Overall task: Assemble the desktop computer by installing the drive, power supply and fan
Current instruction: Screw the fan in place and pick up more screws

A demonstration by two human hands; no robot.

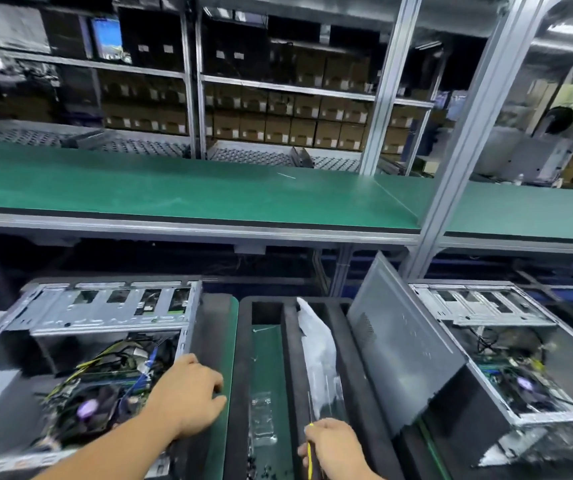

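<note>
Head view: the whole picture is smeared by motion, so small parts are hard to read. The left case (80,358) is cut off at the left and bottom edges; inside it only a tangle of cables (115,362) and a purple-centred fan (87,408) can be made out. No drive or power supply can be told apart. The right case (507,358) is also open, its near corner blurred to white. Small dark specks at the bottom of the tray (264,375) may be screws; I cannot tell.

The left hand (191,393) reaches past the left case's right wall, fingers loosely spread and holding nothing, fingertips over the dark foam and green mat beside it. The right hand (333,448) is curled round a screwdriver (310,445) with a yellow-and-black handle, the thin shaft pointing up.

A white plastic bag (316,355) lies in a foam slot above the right hand. A grey side panel (399,341) leans tilted against the right case. Behind runs a green bench (174,192) on an aluminium frame (465,133), then shelves of brown boxes (278,123).
</note>
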